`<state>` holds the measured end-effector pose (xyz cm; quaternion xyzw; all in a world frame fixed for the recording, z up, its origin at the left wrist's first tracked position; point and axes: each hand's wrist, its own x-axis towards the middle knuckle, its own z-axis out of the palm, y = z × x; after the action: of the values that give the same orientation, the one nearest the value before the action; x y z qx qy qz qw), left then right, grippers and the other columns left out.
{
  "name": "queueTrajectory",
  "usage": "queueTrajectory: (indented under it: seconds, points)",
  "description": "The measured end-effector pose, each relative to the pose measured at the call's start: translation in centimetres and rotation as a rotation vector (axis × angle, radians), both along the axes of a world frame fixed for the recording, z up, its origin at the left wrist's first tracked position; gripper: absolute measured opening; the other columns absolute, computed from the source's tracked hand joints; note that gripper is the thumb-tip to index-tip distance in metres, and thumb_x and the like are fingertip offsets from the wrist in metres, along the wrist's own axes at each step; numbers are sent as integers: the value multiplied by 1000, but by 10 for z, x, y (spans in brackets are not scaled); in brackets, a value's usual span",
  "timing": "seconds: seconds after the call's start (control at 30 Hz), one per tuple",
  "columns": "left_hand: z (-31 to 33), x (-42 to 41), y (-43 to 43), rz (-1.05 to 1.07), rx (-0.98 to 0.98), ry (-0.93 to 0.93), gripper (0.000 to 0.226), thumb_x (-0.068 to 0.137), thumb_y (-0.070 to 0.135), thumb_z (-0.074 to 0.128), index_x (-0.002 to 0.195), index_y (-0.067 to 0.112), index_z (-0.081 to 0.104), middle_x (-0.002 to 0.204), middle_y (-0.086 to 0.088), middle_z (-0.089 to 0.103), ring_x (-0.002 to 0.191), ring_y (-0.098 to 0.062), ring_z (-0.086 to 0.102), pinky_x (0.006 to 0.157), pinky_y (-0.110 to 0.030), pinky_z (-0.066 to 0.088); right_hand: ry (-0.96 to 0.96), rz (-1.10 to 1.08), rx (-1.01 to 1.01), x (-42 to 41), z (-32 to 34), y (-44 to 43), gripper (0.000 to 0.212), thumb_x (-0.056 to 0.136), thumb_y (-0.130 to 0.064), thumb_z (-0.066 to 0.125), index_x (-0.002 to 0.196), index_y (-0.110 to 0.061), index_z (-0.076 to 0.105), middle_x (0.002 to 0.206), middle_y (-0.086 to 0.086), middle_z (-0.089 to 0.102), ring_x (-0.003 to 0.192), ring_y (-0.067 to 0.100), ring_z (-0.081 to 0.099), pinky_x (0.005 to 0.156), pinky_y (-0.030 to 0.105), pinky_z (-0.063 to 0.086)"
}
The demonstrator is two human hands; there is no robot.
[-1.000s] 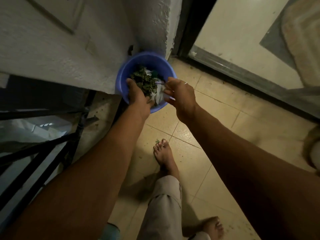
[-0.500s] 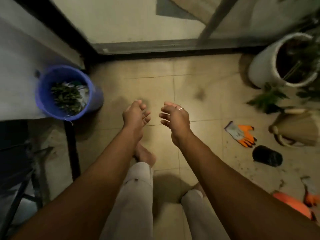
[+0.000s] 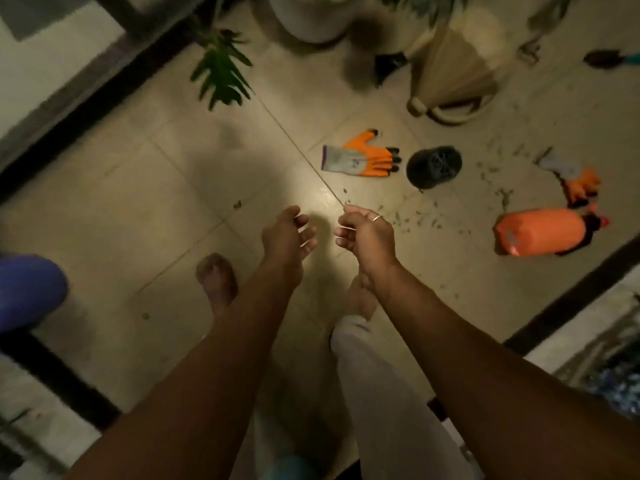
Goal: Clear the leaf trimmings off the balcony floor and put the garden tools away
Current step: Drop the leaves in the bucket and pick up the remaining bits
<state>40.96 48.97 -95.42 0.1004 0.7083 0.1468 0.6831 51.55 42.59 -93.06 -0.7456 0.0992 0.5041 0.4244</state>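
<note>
My left hand (image 3: pixel 287 233) and my right hand (image 3: pixel 367 235) hang side by side above the tiled balcony floor, fingers loosely curled, both holding nothing. Ahead of them lies an orange and grey glove (image 3: pixel 363 157) flat on the tiles. A small black pot (image 3: pixel 434 167) lies on its side just right of it. A second orange glove (image 3: pixel 576 185) and an orange spray bottle (image 3: pixel 542 232) lie farther right. Small leaf trimmings (image 3: pixel 419 220) are scattered over the tiles between my right hand and the bottle. The blue bucket (image 3: pixel 27 292) shows at the left edge.
A white plant pot (image 3: pixel 308 19) and a hanging green leaf (image 3: pixel 221 71) stand at the back. A straw broom (image 3: pixel 453 74) lies beside them. A trowel (image 3: pixel 609 58) is at the far right. The sliding door track (image 3: pixel 86 98) runs along the left. My bare feet are under my hands.
My hands came away from the blue bucket with the leaves in it. The view has swung right, so the gloves, pot and spray bottle are now in front of me.
</note>
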Motion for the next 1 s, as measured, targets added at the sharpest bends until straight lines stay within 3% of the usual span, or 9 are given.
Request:
queueTrajectory:
  seconds: [0.13, 0.27, 0.4, 0.5, 0.57, 0.67, 0.77, 0.87, 1.0]
  points:
    - [-39, 25, -38, -107, -76, 9, 13, 103, 24, 55, 97, 18, 65, 89, 1, 64, 74, -16, 64, 72, -33, 51, 22, -92, -29, 2, -41, -38, 18, 93, -8, 59, 99, -22, 68, 76, 1, 71, 75, 19, 64, 78, 36, 58]
    - [-89, 11, -47, -211, -104, 48, 12, 104, 24, 54, 99, 19, 65, 90, 0, 64, 70, -16, 62, 63, -30, 51, 35, -130, -45, -16, -89, -48, 16, 93, -9, 59, 100, -20, 69, 87, 3, 73, 75, 16, 65, 70, 32, 56]
    - [-155, -37, -18, -397, 57, 193, 9, 102, 22, 55, 100, 16, 62, 88, 0, 62, 69, -19, 63, 59, -30, 51, 68, -109, -35, -46, -152, -36, 16, 94, -7, 58, 99, -19, 68, 73, -6, 71, 71, 14, 64, 66, 30, 53]
    - [-217, -89, 26, -640, 269, 466, 30, 92, 33, 67, 119, 20, 61, 101, -4, 68, 94, -30, 70, 86, -45, 60, 55, -59, -44, -62, -206, -19, 16, 93, -6, 59, 103, -12, 70, 72, -3, 69, 63, 11, 61, 62, 29, 51]
    - [-251, -114, 59, -765, 357, 632, 48, 92, 33, 70, 135, 17, 57, 123, -9, 64, 111, -26, 65, 99, -37, 53, 23, 4, -55, -70, -241, -8, 19, 91, -9, 60, 107, -11, 70, 74, -1, 68, 61, 7, 61, 61, 27, 51]
    - [-279, -125, 92, -928, 500, 693, 54, 96, 33, 69, 144, 19, 49, 137, -5, 48, 114, -15, 53, 96, -26, 44, -69, 111, -35, -72, -278, -1, 17, 90, -15, 59, 101, -21, 70, 81, -2, 70, 71, 8, 65, 67, 26, 53]
    - [-304, -125, 96, -1068, 587, 707, 30, 98, 25, 66, 128, 18, 63, 125, -3, 59, 101, -7, 51, 78, -15, 40, -141, 207, -28, -70, -299, -7, 13, 87, -21, 60, 92, -29, 68, 86, 0, 72, 82, 13, 68, 78, 33, 55]
    - [-308, -120, 92, -1061, 562, 724, 12, 99, 18, 62, 107, 16, 71, 109, -2, 70, 98, -11, 60, 81, -23, 44, -153, 227, -74, -63, -301, -29, 18, 86, -20, 61, 99, -23, 72, 86, 3, 72, 80, 17, 68, 77, 34, 55]
    - [-296, -107, 77, -984, 426, 580, 6, 94, 20, 70, 99, 19, 74, 99, -1, 74, 89, -16, 69, 90, -34, 58, -150, 194, -140, -47, -284, -58, 19, 91, -16, 64, 107, -18, 74, 90, 0, 74, 81, 12, 68, 71, 24, 53]
